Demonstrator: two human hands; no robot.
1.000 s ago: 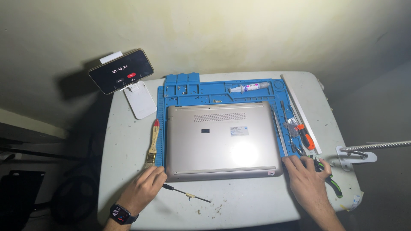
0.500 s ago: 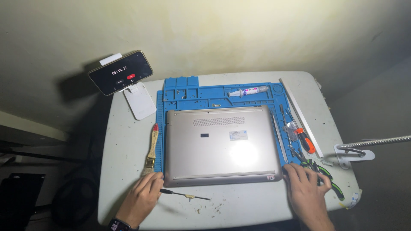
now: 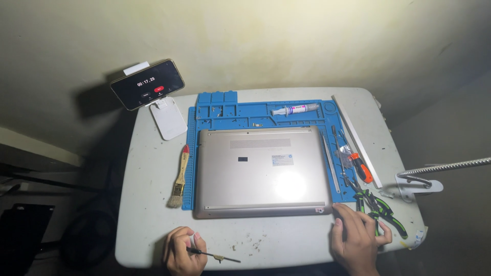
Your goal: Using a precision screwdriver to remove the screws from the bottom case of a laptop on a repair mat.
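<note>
Drawn back toward the table's near edge, the left hand (image 3: 185, 251) grips a slim screwdriver (image 3: 212, 254) while the right hand (image 3: 356, 236), fingers spread, rests by the upturned laptop (image 3: 262, 171) — seat the tip squarely, steady the case.

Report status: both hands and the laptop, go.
Left hand gripping small screwdriver at table's near edge. Right hand open, fingertips at laptop near-right corner. Laptop closed, underside up on blue mat. Pliers beside right hand.

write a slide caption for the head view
Left hand holds thin screwdriver; right hand rests beside upturned silver laptop.
</note>
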